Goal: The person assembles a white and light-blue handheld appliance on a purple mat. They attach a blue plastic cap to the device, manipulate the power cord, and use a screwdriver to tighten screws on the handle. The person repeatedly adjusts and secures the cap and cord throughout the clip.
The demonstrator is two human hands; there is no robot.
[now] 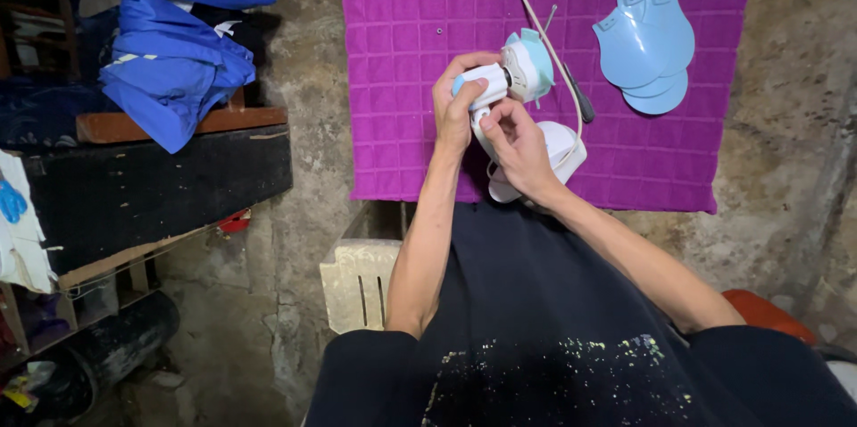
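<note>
Purple mat: one quilted purple mat [402,52] covers the concrete floor from 12 to 2 o'clock; everything being handled is on or over it.
Fan motor: one small white fan body [500,88] with a pale blue front hub [538,66] is held over the mat's middle, just above centre view.
Left hand: the left hand [457,101] is curled closed around the motor housing from the 9 o'clock side, fingers over its top.
Right hand: the right hand [518,146] is at 6 o'clock of the motor, fingers bent and pinching at the neck below it; what the fingertips grip is hidden.
Base: one white base [564,149] rests on the mat just at 3 o'clock of the right hand.
Cord: one cream cord [536,12] runs from 12 o'clock down past the motor.
Screwdriver: one screwdriver [578,97] with a dark handle lies at 3 o'clock of the motor.
Blades: about three pale blue fan blades [644,43] are stacked at 2 o'clock, well apart from the hands.
Screw: one tiny screw [437,32] lies at 11 o'clock.
Cloth: one blue cloth bundle [170,43] lies on a shelf at 10 o'clock.
</note>
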